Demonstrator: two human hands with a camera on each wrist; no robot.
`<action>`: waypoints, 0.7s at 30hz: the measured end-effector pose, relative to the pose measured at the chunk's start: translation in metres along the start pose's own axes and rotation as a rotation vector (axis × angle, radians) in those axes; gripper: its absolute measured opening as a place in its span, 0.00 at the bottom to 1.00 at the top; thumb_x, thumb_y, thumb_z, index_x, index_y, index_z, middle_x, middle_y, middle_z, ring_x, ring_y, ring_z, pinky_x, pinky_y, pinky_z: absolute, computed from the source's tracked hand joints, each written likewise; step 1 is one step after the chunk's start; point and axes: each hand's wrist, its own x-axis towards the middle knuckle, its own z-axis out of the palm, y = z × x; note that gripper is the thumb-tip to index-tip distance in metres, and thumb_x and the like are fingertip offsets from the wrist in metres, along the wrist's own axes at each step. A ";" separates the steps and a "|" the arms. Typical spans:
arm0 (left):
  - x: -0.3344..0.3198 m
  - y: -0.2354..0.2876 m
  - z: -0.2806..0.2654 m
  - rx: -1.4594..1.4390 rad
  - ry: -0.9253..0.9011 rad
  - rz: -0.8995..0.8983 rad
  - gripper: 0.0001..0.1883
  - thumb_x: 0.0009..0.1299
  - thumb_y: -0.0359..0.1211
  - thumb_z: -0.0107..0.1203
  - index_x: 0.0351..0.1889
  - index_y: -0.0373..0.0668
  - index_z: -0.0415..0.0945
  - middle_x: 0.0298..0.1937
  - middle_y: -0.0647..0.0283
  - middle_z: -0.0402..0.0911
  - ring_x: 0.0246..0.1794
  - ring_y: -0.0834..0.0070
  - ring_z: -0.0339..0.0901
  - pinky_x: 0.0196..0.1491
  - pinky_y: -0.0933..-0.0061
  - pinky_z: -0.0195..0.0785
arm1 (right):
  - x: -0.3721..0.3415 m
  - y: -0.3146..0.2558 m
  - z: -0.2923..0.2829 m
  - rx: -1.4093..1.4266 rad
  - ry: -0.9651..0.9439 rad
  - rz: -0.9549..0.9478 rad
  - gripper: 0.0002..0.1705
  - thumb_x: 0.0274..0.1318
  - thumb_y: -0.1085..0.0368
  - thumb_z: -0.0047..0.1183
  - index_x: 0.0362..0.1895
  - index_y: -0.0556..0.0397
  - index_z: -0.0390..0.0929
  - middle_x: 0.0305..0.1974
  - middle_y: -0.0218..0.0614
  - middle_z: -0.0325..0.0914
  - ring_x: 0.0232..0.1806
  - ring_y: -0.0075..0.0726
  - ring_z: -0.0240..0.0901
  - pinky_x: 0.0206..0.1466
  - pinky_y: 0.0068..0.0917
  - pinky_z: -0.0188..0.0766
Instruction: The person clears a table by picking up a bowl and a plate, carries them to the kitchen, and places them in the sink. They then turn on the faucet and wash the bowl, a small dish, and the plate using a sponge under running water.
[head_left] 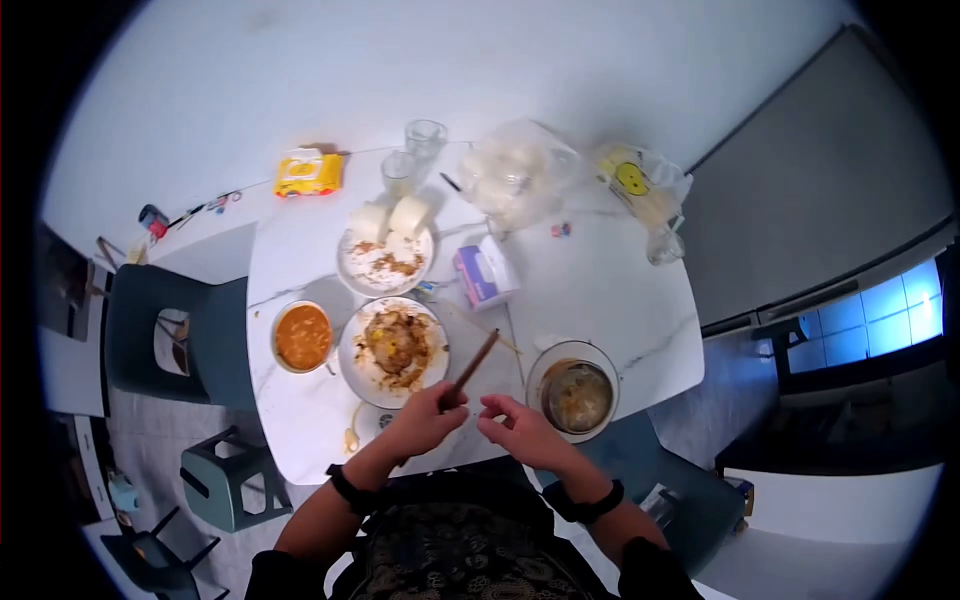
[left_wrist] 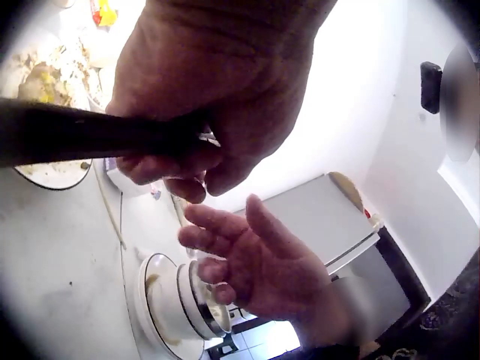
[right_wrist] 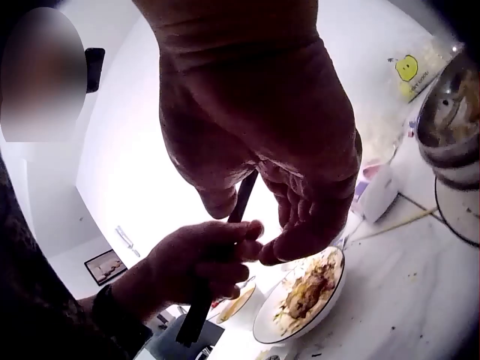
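Observation:
My left hand (head_left: 425,425) grips a bundle of dark brown chopsticks (head_left: 474,368), which slants up over the table's front edge. In the left wrist view, the fingers curl round the dark chopsticks (left_wrist: 67,135). My right hand (head_left: 522,430) is beside it, fingers loosely bent and holding nothing. The right wrist view has the right fingertips close to the left hand (right_wrist: 206,262). Just beyond the left hand sits a plate (head_left: 345,365) of browned food. To the right of the right hand, a metal bowl (head_left: 580,395) stands on a white plate (head_left: 605,425).
A bowl of orange soup (head_left: 303,337) stands at the left. Farther back are a second plate of food scraps (head_left: 375,285), a purple tissue box (head_left: 480,275), yellow wipes (head_left: 308,175), two glasses (head_left: 425,135) and plastic bags (head_left: 515,175). Chairs (head_left: 205,325) flank the table.

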 end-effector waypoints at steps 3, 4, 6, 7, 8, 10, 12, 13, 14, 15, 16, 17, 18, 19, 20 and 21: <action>0.005 -0.022 -0.005 -0.060 -0.048 0.021 0.17 0.64 0.33 0.55 0.49 0.35 0.70 0.35 0.60 0.77 0.37 0.75 0.74 0.42 0.74 0.68 | 0.018 0.004 0.032 0.016 -0.027 0.018 0.29 0.59 0.55 0.54 0.60 0.56 0.65 0.44 0.33 0.75 0.35 0.22 0.72 0.35 0.20 0.70; 0.004 -0.027 -0.007 -0.047 -0.060 0.045 0.18 0.65 0.32 0.54 0.51 0.35 0.69 0.36 0.61 0.76 0.36 0.76 0.72 0.42 0.75 0.67 | 0.019 -0.002 0.037 0.110 -0.014 0.054 0.29 0.60 0.53 0.52 0.61 0.54 0.65 0.44 0.32 0.75 0.35 0.22 0.72 0.34 0.20 0.69; 0.000 -0.027 -0.005 0.060 -0.078 0.054 0.21 0.65 0.31 0.53 0.56 0.36 0.65 0.39 0.58 0.76 0.40 0.73 0.73 0.45 0.72 0.67 | 0.026 -0.006 0.043 0.207 0.014 0.219 0.27 0.61 0.50 0.49 0.57 0.54 0.68 0.42 0.31 0.75 0.36 0.21 0.71 0.35 0.20 0.68; 0.001 -0.027 -0.004 0.041 -0.151 0.082 0.24 0.65 0.28 0.50 0.60 0.37 0.61 0.41 0.57 0.75 0.43 0.71 0.73 0.47 0.71 0.66 | 0.030 -0.009 0.047 0.231 0.018 0.230 0.26 0.62 0.50 0.49 0.55 0.54 0.69 0.41 0.31 0.75 0.37 0.21 0.71 0.35 0.21 0.68; 0.004 -0.033 -0.001 0.072 -0.210 0.170 0.27 0.65 0.26 0.49 0.64 0.37 0.57 0.43 0.56 0.74 0.44 0.71 0.73 0.47 0.71 0.66 | 0.034 -0.010 0.049 0.255 0.027 0.243 0.25 0.62 0.49 0.48 0.54 0.55 0.70 0.41 0.30 0.75 0.37 0.21 0.71 0.36 0.22 0.68; 0.004 -0.042 0.009 0.108 -0.127 0.216 0.34 0.63 0.26 0.48 0.67 0.36 0.48 0.44 0.50 0.75 0.45 0.62 0.75 0.48 0.71 0.67 | 0.044 -0.006 0.056 0.355 0.074 0.241 0.23 0.62 0.49 0.48 0.49 0.55 0.72 0.39 0.30 0.75 0.37 0.21 0.70 0.36 0.23 0.68; 0.006 -0.046 0.007 -0.018 -0.196 0.189 0.39 0.63 0.25 0.48 0.69 0.36 0.39 0.48 0.47 0.73 0.48 0.62 0.74 0.50 0.70 0.67 | 0.056 0.000 0.070 0.510 0.141 0.206 0.21 0.63 0.50 0.47 0.45 0.55 0.73 0.38 0.30 0.75 0.38 0.22 0.70 0.36 0.24 0.68; 0.008 -0.046 0.004 -0.081 -0.229 0.174 0.42 0.62 0.24 0.49 0.70 0.35 0.34 0.50 0.45 0.72 0.49 0.61 0.73 0.51 0.70 0.67 | 0.059 -0.002 0.074 0.563 0.175 0.193 0.19 0.63 0.51 0.46 0.41 0.56 0.73 0.37 0.31 0.75 0.36 0.23 0.69 0.36 0.25 0.67; 0.008 -0.047 0.001 -0.166 -0.256 0.155 0.43 0.63 0.23 0.48 0.71 0.37 0.30 0.52 0.47 0.71 0.50 0.63 0.73 0.50 0.69 0.68 | 0.062 -0.005 0.076 0.559 0.173 0.200 0.18 0.63 0.52 0.46 0.40 0.56 0.73 0.36 0.31 0.75 0.35 0.23 0.70 0.36 0.24 0.67; 0.005 -0.043 -0.003 -0.253 -0.284 0.133 0.45 0.64 0.22 0.48 0.71 0.39 0.25 0.54 0.48 0.69 0.50 0.64 0.72 0.50 0.68 0.68 | 0.064 -0.009 0.077 0.556 0.173 0.210 0.18 0.63 0.52 0.46 0.40 0.55 0.73 0.36 0.31 0.75 0.35 0.23 0.70 0.36 0.24 0.68; 0.002 -0.038 -0.007 -0.340 -0.313 0.112 0.47 0.64 0.21 0.48 0.71 0.41 0.21 0.56 0.50 0.68 0.51 0.66 0.71 0.49 0.67 0.69 | 0.066 -0.013 0.077 0.552 0.173 0.220 0.17 0.63 0.53 0.45 0.39 0.55 0.73 0.36 0.31 0.75 0.34 0.23 0.70 0.36 0.24 0.68; -0.001 -0.034 -0.014 -0.389 -0.337 0.070 0.49 0.66 0.22 0.48 0.70 0.43 0.15 0.57 0.50 0.66 0.50 0.67 0.71 0.51 0.66 0.68 | 0.069 -0.017 0.076 0.538 0.140 0.229 0.17 0.63 0.53 0.45 0.38 0.55 0.73 0.35 0.31 0.75 0.34 0.24 0.70 0.36 0.24 0.68; -0.001 -0.035 -0.017 -0.431 -0.315 0.087 0.48 0.66 0.22 0.48 0.70 0.43 0.18 0.56 0.51 0.67 0.50 0.68 0.71 0.51 0.67 0.68 | 0.073 -0.022 0.073 0.524 0.107 0.238 0.17 0.63 0.54 0.45 0.38 0.55 0.73 0.35 0.32 0.75 0.34 0.25 0.71 0.36 0.24 0.68; -0.002 -0.039 -0.018 -0.474 -0.292 0.104 0.47 0.66 0.22 0.48 0.71 0.44 0.20 0.56 0.52 0.68 0.50 0.69 0.71 0.51 0.68 0.68 | 0.077 -0.027 0.071 0.509 0.073 0.248 0.16 0.63 0.54 0.44 0.38 0.55 0.73 0.35 0.32 0.75 0.34 0.25 0.71 0.36 0.25 0.68; -0.002 -0.040 -0.021 -0.518 -0.269 0.121 0.46 0.66 0.22 0.48 0.71 0.44 0.23 0.55 0.53 0.69 0.49 0.70 0.71 0.51 0.69 0.67 | 0.082 -0.033 0.069 0.488 0.091 0.238 0.16 0.62 0.54 0.44 0.38 0.55 0.73 0.34 0.32 0.75 0.33 0.26 0.71 0.36 0.26 0.68; -0.003 -0.041 -0.027 -0.521 -0.273 0.089 0.43 0.66 0.23 0.48 0.71 0.44 0.27 0.54 0.54 0.70 0.49 0.71 0.71 0.50 0.70 0.67 | 0.086 -0.037 0.068 0.467 0.108 0.229 0.16 0.62 0.54 0.44 0.37 0.54 0.73 0.34 0.32 0.75 0.33 0.27 0.72 0.37 0.26 0.68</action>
